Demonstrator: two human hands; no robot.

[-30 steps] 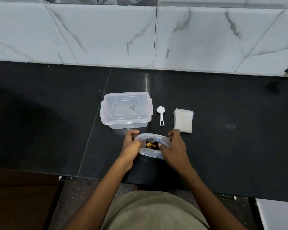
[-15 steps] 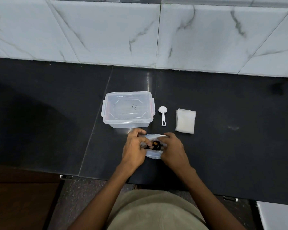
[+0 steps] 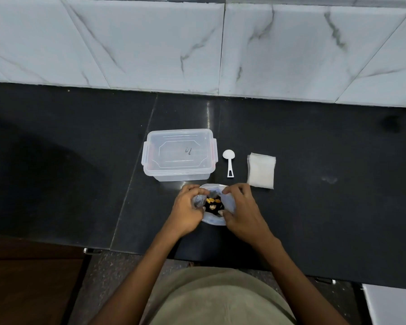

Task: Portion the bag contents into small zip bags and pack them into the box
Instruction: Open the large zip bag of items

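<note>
Now both hands, left hand (image 3: 185, 213) and right hand (image 3: 242, 211), pinch one bag (image 3: 215, 220); one box (image 3: 178, 154), one scoop (image 3: 229, 161).

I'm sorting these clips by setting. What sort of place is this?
Most likely a home kitchen: a dark stone counter backed by a marble-look tiled wall, with a lidded plastic box, a white scoop and a bag of mixed snack pieces held open by both hands.
</note>
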